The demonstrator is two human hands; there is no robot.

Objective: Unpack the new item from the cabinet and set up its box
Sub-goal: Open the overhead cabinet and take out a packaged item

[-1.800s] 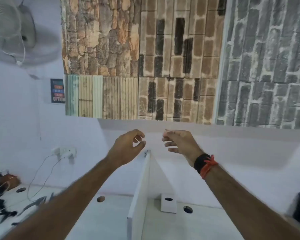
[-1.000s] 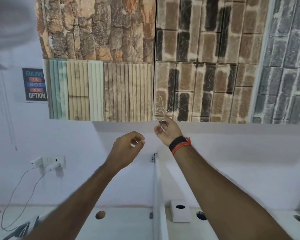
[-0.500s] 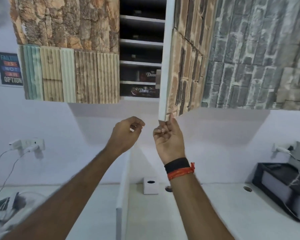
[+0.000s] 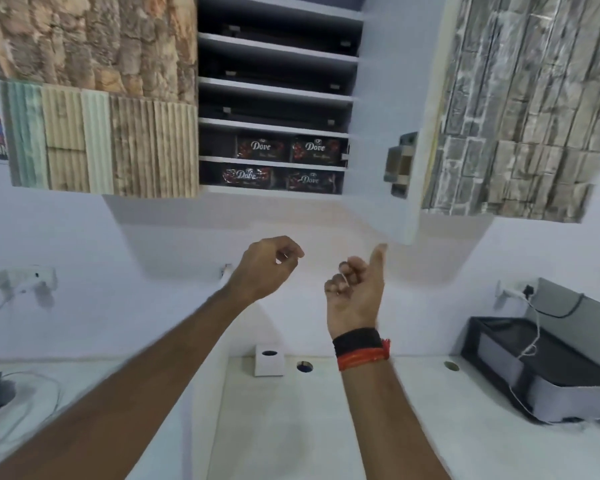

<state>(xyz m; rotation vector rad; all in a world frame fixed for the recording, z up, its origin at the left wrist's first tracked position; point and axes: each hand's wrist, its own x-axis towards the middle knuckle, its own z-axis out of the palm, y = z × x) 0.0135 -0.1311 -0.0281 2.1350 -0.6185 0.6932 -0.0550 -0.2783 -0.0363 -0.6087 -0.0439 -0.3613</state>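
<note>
The wall cabinet [image 4: 278, 98] stands open above the desk, its white door [image 4: 392, 116] swung out to the right. Several shelves show inside; the two lowest hold dark Dove boxes [image 4: 260, 148]. The upper shelves carry flat dark items that I cannot make out. My left hand [image 4: 267, 268] hangs below the cabinet, fingers loosely curled, holding nothing. My right hand [image 4: 355, 289], with a black and orange wristband, is curled just under the door's lower corner, thumb pointing up, apart from the door.
A white divider panel [image 4: 205, 393] splits the white desk [image 4: 326, 427]. A small white box [image 4: 269, 360] sits at the back near cable holes. A grey-black printer [image 4: 541, 368] stands at the right. Cables and a socket [image 4: 21, 278] lie at the left.
My right hand pulled the brick-patterned door open, swinging it right, and has let go of its edge. The shelves and Dove boxes came into view. My left hand stayed raised.
</note>
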